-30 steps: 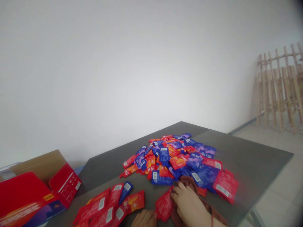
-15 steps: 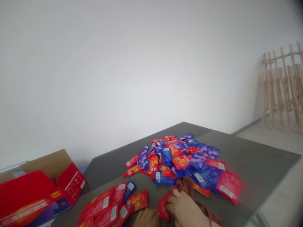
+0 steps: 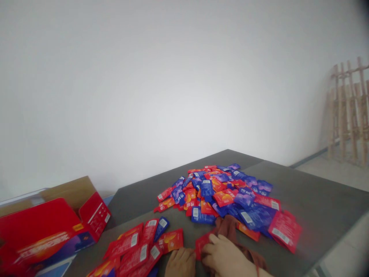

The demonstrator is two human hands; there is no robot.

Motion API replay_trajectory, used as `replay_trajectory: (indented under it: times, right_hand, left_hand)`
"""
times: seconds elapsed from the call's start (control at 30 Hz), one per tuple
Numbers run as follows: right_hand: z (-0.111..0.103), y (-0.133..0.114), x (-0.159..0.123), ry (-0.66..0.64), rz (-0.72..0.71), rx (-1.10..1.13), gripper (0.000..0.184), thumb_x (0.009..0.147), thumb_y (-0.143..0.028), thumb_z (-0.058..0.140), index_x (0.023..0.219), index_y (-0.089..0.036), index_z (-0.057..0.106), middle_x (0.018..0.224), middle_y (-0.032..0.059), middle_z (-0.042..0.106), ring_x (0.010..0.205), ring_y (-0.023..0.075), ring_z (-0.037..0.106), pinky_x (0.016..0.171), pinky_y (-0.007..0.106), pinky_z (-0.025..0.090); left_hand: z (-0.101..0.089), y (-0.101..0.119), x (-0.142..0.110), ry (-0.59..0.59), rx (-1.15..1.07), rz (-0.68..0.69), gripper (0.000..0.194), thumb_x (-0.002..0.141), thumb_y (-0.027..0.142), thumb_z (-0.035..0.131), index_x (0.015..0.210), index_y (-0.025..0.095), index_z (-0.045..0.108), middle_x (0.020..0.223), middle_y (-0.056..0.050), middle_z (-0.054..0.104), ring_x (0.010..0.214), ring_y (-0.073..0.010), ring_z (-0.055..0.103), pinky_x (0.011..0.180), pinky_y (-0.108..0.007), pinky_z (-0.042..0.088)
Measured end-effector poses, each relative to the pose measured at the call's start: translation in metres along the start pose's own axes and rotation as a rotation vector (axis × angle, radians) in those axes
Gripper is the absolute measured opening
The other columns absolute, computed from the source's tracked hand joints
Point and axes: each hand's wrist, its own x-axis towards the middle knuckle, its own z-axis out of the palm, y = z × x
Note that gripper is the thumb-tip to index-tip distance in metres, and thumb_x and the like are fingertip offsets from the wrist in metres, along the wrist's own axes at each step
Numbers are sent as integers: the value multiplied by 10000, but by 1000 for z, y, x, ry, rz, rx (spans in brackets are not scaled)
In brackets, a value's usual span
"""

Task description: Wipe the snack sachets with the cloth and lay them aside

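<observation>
My right hand (image 3: pixel 221 255) is closed on a brown cloth (image 3: pixel 228 227), which bunches up above its fingers and trails along the far side of the wrist. Its fingertips lie over a red sachet (image 3: pixel 202 243), flat on the table. Against that sachet's left edge rests my left hand (image 3: pixel 181 263), fingers curled under; whatever they grip is hidden. Left of it lies a loose group of mostly red sachets (image 3: pixel 135 246), partly overlapping. Beyond both hands spreads a big heap of red, orange and blue sachets (image 3: pixel 215 188).
An open red carton (image 3: pixel 43 227) with raised flaps stands at the left, by the dark grey table (image 3: pixel 288 181). More red sachets (image 3: pixel 285 231) lie at the heap's right end. Behind is a white wall (image 3: pixel 173 77); wooden racks (image 3: pixel 348 111) lean at the far right.
The view has turned slightly left, so everything sits a little further right in the picture. Both hands stay in nearly the same place around the red sachet and the cloth.
</observation>
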Motion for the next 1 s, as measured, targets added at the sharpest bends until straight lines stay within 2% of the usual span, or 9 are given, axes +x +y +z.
replay_trajectory:
  times: [0.13,0.3,0.43,0.57,0.7,0.8,0.9,1.0]
  right_hand:
    - [-12,19,-18,54,103,11,154,800,-189,583,866,-279,690,947,22,681,973,253,527,811,376,391]
    - [-11,19,1,102,252,-60,223,778,-108,530,880,-224,690,929,88,654,968,276,533,821,405,405]
    - [7,5,16,83,149,-71,170,780,-135,567,853,-229,687,859,86,661,953,280,539,792,396,413]
    - [10,5,2,90,77,-29,156,788,-175,582,888,-243,680,925,58,671,991,270,522,821,384,405]
    - [-4,20,-13,66,154,-29,183,783,-160,561,893,-242,682,962,57,658,992,261,518,855,392,399]
    - [-8,21,-6,72,203,-54,224,787,-123,531,920,-219,683,960,76,649,981,275,521,863,422,403]
    - [3,10,10,80,180,-72,228,792,-104,539,920,-218,691,922,86,659,993,297,529,835,429,417]
    - [22,3,16,81,65,-78,181,802,-139,588,905,-234,702,912,64,683,1000,292,544,816,405,429]
  left_hand:
    - [6,7,-2,13,4,-64,311,774,6,373,764,246,570,705,58,682,613,-158,616,639,-296,439]
    - [2,6,-1,-29,-8,-76,270,784,27,422,818,244,578,747,50,689,657,-155,633,664,-277,445]
    - [-6,-1,0,-66,-19,-29,307,765,-4,419,827,250,579,752,65,689,650,-139,635,636,-255,443]
    - [-10,-1,0,-112,-35,-42,343,738,-14,425,863,261,588,807,78,700,694,-140,642,666,-265,447]
    - [-9,6,1,-133,-43,-106,316,713,2,448,831,256,594,788,67,692,690,-158,626,669,-284,439]
    - [-7,12,2,-147,-43,-161,287,697,17,480,807,253,599,781,57,686,694,-172,616,677,-295,432]
    - [-4,13,1,-141,-32,-167,277,683,18,494,786,253,596,764,60,683,673,-171,610,661,-292,424]
    - [0,10,0,-107,-1,-124,262,670,10,482,731,249,572,713,66,676,626,-164,607,604,-288,406]
